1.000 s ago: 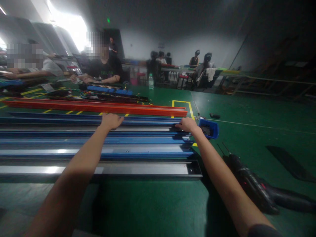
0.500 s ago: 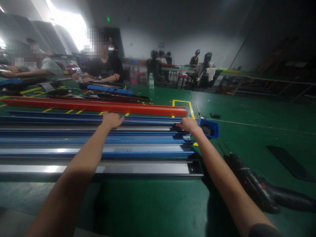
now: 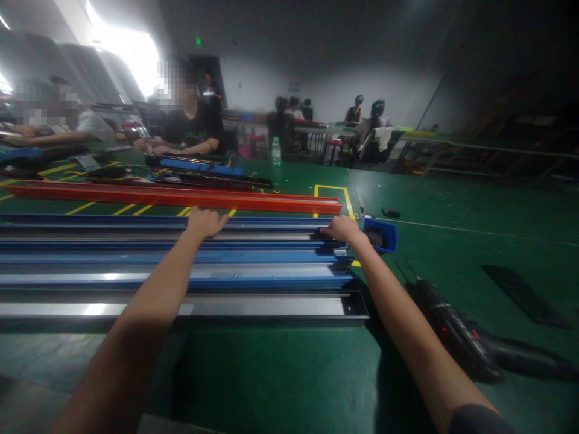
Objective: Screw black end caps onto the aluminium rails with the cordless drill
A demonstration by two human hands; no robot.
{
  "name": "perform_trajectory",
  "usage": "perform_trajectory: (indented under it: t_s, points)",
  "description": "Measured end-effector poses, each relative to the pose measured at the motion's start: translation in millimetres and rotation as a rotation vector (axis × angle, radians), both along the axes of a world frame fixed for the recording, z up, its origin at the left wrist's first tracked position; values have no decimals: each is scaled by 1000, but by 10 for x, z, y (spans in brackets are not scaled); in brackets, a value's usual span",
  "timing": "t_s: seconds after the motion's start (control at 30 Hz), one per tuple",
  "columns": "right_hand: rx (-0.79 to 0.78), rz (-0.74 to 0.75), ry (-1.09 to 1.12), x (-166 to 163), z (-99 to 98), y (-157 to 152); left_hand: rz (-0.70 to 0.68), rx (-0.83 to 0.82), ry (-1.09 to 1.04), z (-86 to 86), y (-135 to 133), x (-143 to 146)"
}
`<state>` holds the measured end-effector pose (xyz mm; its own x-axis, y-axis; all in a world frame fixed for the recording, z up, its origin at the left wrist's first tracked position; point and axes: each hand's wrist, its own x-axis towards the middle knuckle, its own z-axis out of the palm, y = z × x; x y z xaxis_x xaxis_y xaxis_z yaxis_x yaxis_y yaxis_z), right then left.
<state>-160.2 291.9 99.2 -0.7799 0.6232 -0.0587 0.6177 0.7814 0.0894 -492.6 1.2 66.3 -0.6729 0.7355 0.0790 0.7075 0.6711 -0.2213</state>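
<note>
Several long metal channels lie side by side across the table. My left hand (image 3: 205,223) is over the farthest blue channel (image 3: 271,222), fingers curled across its far edge and thumb pointing right. Near the same channel's right end, my right hand (image 3: 344,229) grips it, partly hiding that end. Closer to me lie more blue channels (image 3: 280,279) with silvery floors, close alongside. Nearest is a black-edged silver channel (image 3: 271,306) with a closed black end. Just right of my right hand stands a small blue bin (image 3: 389,236) holding small dark parts.
An orange-red channel (image 3: 181,198) lies beyond the blue ones. A black power drill (image 3: 456,337) rests at the right, near a dark flat piece (image 3: 525,295). A bottle (image 3: 276,152) stands at the back. Co-workers sit across the green table (image 3: 280,367).
The left part of the farthest blue channel has shifted toward me and now lies more parallel to its neighbours. Both hands keep their hold. The view has shifted slightly.
</note>
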Motion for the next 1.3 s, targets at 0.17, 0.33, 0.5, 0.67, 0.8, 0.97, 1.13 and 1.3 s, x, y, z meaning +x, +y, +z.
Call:
perform_trajectory:
  t_s: [0.17, 0.33, 0.5, 0.67, 0.8, 0.97, 1.13, 1.3]
  points:
    - [-4, 9, 14, 10, -2, 0, -3, -13, 9, 11, 6, 9]
    - [-7, 16, 26, 18, 10, 0, -15, -22, 24, 0, 16, -10]
    - [-9, 20, 29, 20, 3, 7, -22, -32, 19, 9, 27, -4]
    - [-15, 16, 25, 22, -22, -9, -14, -30, -2, 37, 37, 19]
    - [-36, 26, 39, 51, -20, -6, 16, -9, -15, 62, 25, 76]
    - [-157, 121, 60, 161, 127, 68, 60, 17, -15, 100, -2, 187]
    - [-231, 239, 164, 499, 391, -67, 46, 3, -11, 232, -12, 218]
    - [-459, 481, 284, 1130, 595, -576, -62, 21, 34, 521, -209, 272]
